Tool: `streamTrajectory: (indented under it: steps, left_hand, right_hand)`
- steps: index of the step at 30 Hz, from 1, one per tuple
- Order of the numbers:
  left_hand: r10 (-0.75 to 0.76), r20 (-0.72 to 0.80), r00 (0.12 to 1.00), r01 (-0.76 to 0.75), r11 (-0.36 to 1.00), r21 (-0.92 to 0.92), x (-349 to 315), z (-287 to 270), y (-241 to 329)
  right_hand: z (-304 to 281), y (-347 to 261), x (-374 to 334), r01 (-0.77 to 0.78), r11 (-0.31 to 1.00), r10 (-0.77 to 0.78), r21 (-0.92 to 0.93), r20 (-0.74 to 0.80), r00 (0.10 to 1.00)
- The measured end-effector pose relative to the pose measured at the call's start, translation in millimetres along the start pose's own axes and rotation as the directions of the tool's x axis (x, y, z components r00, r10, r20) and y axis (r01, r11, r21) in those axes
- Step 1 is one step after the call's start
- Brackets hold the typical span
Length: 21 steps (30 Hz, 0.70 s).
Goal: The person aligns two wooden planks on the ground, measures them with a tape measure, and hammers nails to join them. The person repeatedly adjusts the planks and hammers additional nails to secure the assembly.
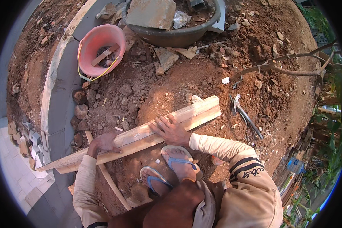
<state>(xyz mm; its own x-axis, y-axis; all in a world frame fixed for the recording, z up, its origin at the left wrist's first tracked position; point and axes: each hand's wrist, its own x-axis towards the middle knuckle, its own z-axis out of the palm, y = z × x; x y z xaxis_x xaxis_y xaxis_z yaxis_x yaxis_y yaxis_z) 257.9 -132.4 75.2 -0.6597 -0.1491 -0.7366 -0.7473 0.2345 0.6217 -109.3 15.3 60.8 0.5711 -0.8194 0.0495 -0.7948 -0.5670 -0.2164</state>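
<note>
Over reddish-brown soil, long pale wooden planks are apparently being steadied, gripped by the left hand, fingers curled, and covered by the right hand, fingers spread; even two-handed pressure seems needed next.

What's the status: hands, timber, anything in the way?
Left hand on timber; right hand farther right along it. Stick crossing beneath. Hammer clear, off to the right.

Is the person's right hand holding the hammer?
No, the right hand rests on the timber, and the hammer lies apart on the soil.
</note>
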Motion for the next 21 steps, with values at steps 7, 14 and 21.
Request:
streamTrajectory:
  steps: [7,14,21]
  left_hand:
    - [-0.009,-0.055,0.998,0.01,1.0,0.023,-12.3,0.5,14.7]
    - [-0.121,-0.27,0.955,0.172,0.969,0.176,-28.8,30.1,42.8]
    - [-0.14,-0.583,0.801,0.36,0.889,0.281,-36.2,76.2,46.3]
  right_hand:
    - [5.3,-3.6,2.4,-0.025,0.999,0.026,0.035,-0.023,0.999]
    - [-41.5,-9.5,3.7,-0.117,0.975,0.097,0.19,0.111,0.989]
    - [-31.3,-8.8,15.4,-0.159,0.982,0.147,0.104,0.116,0.982]
